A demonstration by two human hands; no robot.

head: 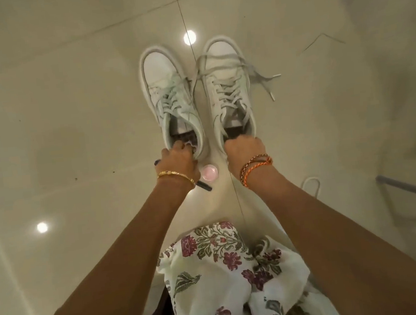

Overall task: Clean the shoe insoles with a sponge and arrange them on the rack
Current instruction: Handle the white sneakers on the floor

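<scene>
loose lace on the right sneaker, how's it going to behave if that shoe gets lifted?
Probably floppy: the lace sprawls in slack curves across the floor, ends well clear of the right sneaker. It would likely dangle and drag. The glossy tile suggests little friction, so it should slide rather than catch. The right hand grips only the heel.

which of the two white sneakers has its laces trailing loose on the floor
The sneaker gripped at the heel by the right hand: its untied laces trail across the floor. The sneaker held by the left hand keeps its laces on top.
</scene>
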